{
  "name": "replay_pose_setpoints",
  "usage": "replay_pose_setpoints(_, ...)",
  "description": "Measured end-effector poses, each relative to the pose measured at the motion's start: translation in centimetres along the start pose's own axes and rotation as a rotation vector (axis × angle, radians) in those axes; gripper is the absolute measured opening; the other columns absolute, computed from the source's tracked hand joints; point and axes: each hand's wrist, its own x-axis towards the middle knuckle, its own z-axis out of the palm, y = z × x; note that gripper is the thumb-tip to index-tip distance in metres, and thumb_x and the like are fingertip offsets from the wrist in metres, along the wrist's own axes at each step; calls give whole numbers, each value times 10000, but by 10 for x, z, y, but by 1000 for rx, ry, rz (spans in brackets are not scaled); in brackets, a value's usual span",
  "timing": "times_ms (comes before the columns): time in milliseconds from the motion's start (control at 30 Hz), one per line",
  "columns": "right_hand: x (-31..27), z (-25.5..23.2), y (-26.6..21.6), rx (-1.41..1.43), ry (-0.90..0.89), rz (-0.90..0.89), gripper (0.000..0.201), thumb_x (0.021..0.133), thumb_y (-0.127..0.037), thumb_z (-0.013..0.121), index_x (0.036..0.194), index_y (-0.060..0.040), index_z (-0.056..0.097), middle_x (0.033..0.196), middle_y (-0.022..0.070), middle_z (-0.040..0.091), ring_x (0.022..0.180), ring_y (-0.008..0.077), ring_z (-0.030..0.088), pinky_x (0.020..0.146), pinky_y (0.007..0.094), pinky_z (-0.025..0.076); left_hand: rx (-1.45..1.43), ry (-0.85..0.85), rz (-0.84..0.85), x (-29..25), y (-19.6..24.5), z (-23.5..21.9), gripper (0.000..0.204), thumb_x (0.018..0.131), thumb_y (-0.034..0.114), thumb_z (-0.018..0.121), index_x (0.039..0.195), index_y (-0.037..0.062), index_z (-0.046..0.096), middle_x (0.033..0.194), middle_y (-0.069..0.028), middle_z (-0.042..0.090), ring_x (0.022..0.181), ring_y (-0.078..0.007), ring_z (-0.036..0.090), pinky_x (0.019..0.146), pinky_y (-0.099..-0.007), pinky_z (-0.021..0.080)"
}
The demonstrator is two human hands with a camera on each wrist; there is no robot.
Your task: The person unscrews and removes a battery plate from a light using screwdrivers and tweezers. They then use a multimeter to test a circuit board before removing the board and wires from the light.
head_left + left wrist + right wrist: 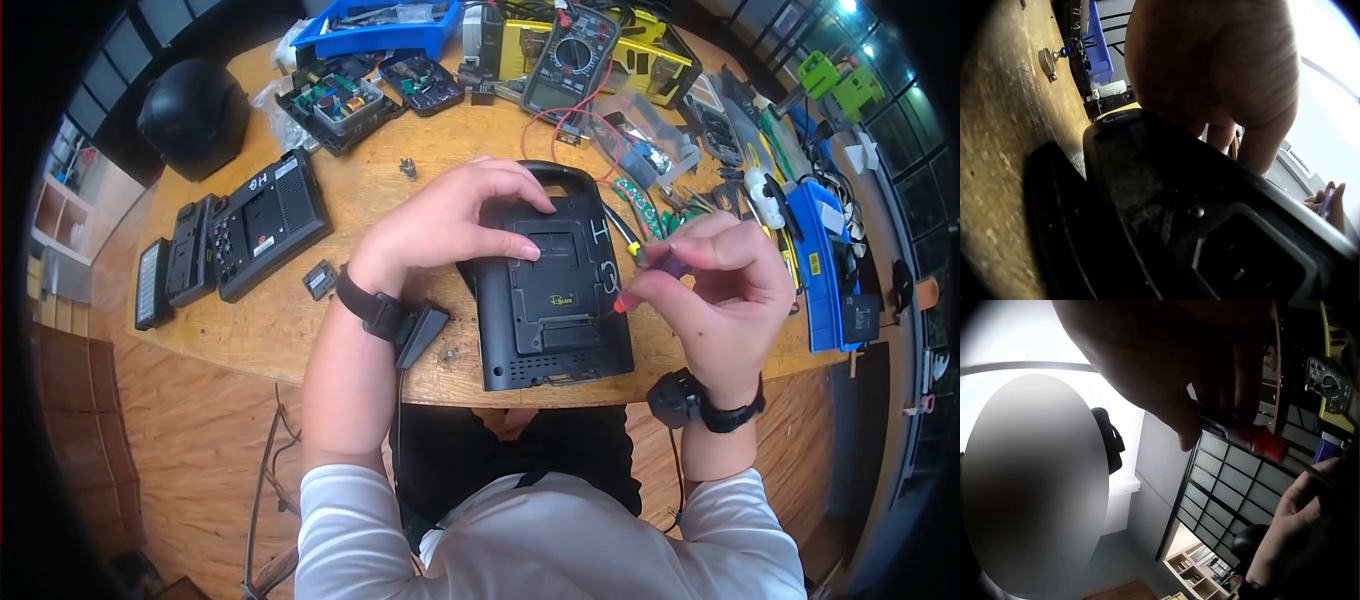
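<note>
A black device casing [590, 345] with a carry handle, white handwritten letters and a small yellow logo lies back up at the table's front edge. Across its upper left part rests my left hand [455, 215], thumb and fingers spread on the back panel. The left wrist view shows the casing's side with a power socket [1254, 253] below that hand. My right hand [735, 285] pinches a screwdriver [1269, 447] with a purple handle and a red collar. Its shaft slants down toward the casing's right edge; the tip is hard to make out.
Left of the casing lie opened black housings [272, 225]. Behind it are a circuit-board assembly [335, 105], a multimeter [573, 60] with red leads, and a blue tray [375, 40]. A screwdriver with a yellow-green handle [634, 249] and a blue bin [825, 265] are on the right.
</note>
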Motion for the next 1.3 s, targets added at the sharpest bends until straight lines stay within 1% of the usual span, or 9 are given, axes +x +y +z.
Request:
replay_pose_setpoints(100,4,-3,-8,148,-25,157,224,825,146,757,995,60,640,994,204,722,994,259,739,747,319,619,-4,0,-4,0,0,0,421,746,205,894,1114,63,747,1167,-84,699,1169,-267,624,1060,-392,452)
replay_pose_setpoints(167,8,-11,-1,508,-192,213,170,869,142,695,1003,56,636,1063,234,712,989,282,745,763,345,623,-1,1,-3,0,0,0,421,746,206,894,1113,63,747,1166,-85,700,1170,-267,625,1061,-393,451)
replay_pose_setpoints(267,11,-3,5,582,-112,220,146,896,142,648,1002,43,634,1086,213,684,975,306,750,774,358,628,3,2,-12,0,2,-1,427,743,210,895,1113,60,746,1170,-85,701,1171,-268,625,1063,-396,451)
replay_pose_setpoints(433,6,1,24,485,-162,-100,199,889,158,655,1051,43,652,1034,153,637,961,321,752,789,353,622,0,8,-7,0,1,0,433,739,217,897,1112,59,745,1180,-90,698,1176,-272,624,1066,-396,449)
replay_pose_setpoints(633,4,1,8,523,-135,217,225,883,172,652,1070,47,657,1134,202,654,970,282,744,802,326,614,9,-4,-3,0,0,-1,436,743,220,897,1122,63,748,1186,-91,695,1182,-269,623,1064,-395,452)
replay_pose_setpoints(833,6,7,28,404,-113,-109,222,908,147,648,1109,53,630,1022,172,706,976,234,743,764,291,600,3,-10,5,0,1,-1,436,752,227,896,1133,69,755,1179,-87,695,1183,-266,623,1067,-394,451)
replay_pose_setpoints(933,5,1,16,438,-100,149,212,924,117,655,1121,43,628,975,144,717,969,222,746,748,280,592,9,-10,-1,0,1,-1,437,752,231,895,1134,71,755,1180,-89,694,1183,-269,623,1068,-395,451)
replay_pose_setpoints(1067,5,3,3,504,-155,269,230,989,51,586,1218,40,607,1030,150,727,995,237,749,775,259,574,5,-8,1,0,2,-2,436,754,237,893,1132,70,756,1185,-92,693,1182,-272,624,1068,-397,452)
replay_pose_setpoints(1300,10,1,11,289,-168,120,246,987,40,586,1225,63,641,1045,130,664,927,178,691,772,269,567,12,-9,4,0,2,-2,420,764,247,884,1130,82,765,1190,-90,690,1183,-274,622,1066,-401,451)
